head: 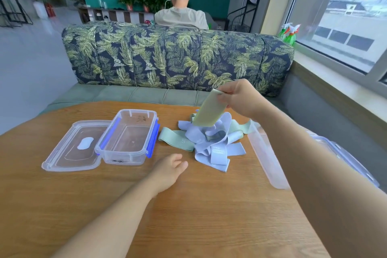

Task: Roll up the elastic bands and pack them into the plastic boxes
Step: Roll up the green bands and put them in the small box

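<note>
1. My right grip (240, 98) pinches the top edge of a pale green band (209, 111) between thumb and fingertips. The band hangs down from there, and its lower end reaches the pile of bands (211, 142) on the table (188, 216).
2. My left grip (169, 168) holds nothing. Its fingers are relaxed, low over the table just beside the pile's near-left edge.
3. I judge the band to be light, soft and floppy. It droops flat from the pinch and offers no stiffness, so one hand cannot roll it neatly.
4. The fabric looks matte, so I expect little slipping. It is stretchy, though, and a roll may spring loose unless I keep it pressed.
5. The best hold, I think, is across the full width at one short end, with the thumb on top, rolling tightly from there.
6. The blue and green bands in the pile are tangled, so a lifted one may drag its neighbours.
7. The open box (127, 138) sits left of the pile with its lid (73, 148) alongside. A second box (266, 153) lies to the right, partly hidden by my forearm.
</note>
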Tool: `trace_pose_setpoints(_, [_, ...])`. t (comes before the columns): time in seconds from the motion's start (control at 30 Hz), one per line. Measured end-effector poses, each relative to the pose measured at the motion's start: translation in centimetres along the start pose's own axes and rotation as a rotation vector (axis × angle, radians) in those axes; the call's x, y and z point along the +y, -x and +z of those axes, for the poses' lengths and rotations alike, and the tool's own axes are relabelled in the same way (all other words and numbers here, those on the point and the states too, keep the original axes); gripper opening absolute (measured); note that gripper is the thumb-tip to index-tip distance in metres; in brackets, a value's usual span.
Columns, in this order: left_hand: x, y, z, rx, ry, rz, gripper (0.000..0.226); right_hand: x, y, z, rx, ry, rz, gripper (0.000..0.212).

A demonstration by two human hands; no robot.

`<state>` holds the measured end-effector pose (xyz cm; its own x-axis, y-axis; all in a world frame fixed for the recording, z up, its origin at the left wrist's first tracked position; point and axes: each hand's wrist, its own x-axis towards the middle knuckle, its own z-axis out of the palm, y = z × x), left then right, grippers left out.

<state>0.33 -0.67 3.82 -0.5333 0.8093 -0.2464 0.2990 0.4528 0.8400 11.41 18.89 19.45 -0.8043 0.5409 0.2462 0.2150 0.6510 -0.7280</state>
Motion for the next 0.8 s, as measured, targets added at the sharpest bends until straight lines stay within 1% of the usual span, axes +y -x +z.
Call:
trace_pose_setpoints(0.03, [0.8, 0.0, -0.2, 0.018, 0.056, -0.010, 0.037, -0.3, 0.1, -0.2, -0.009, -0.021, 0.004, 0.031])
trace_pose_setpoints(0.07, [1.7, 0.1, -0.4, 0.018, 0.175, -0.038, 0.030, -0.6, 0.3, -0.3, -0.011, -0.041, 0.010, 0.029])
trace_pose_setpoints(0.1, [2.7, 0.3, -0.5, 0.007, 0.349, -0.075, 0.027, -0.8, 0.4, -0.4, -0.010, -0.055, 0.013, 0.027])
trace_pose_setpoints(0.17, [4.9, 0.6, -0.7, -0.024, 0.686, -0.139, 0.029, -1.1, 1.0, -0.5, -0.018, -0.089, 0.010, 0.024])
trace_pose_setpoints(0.2, [5.7, 0.6, -0.7, -0.033, 0.782, -0.152, 0.031, -1.1, 1.3, -0.4, -0.022, -0.111, 0.012, 0.020])
trace_pose_setpoints(0.3, [7.9, 0.8, -0.1, -0.069, 0.933, -0.165, 0.035, -1.0, 2.5, -0.4, -0.016, -0.188, 0.023, 0.016])
trace_pose_setpoints(0.37, [8.7, 1.0, 0.5, -0.089, 1.043, -0.196, 0.042, -1.4, 3.3, -0.5, -0.003, -0.223, 0.008, 0.023])
trace_pose_setpoints(0.47, [9.3, 1.0, 0.9, -0.130, 1.219, -0.232, 0.056, -2.6, 5.3, -0.7, -0.071, -0.292, -0.013, 0.014])
trace_pose_setpoints(0.57, [9.2, 0.8, 1.1, -0.130, 1.285, -0.244, 0.063, -2.0, 8.2, 0.1, -0.223, -0.339, 0.028, 0.014])
trace_pose_setpoints(0.67, [8.3, 0.8, 1.3, -0.097, 1.260, -0.251, 0.057, -0.4, 11.5, 1.5, -0.305, -0.341, 0.123, 0.017])
trace_pose_setpoints(0.8, [7.0, 1.6, 2.1, -0.083, 1.201, -0.250, 0.043, 1.7, 15.2, 3.0, -0.372, -0.420, 0.225, 0.024])
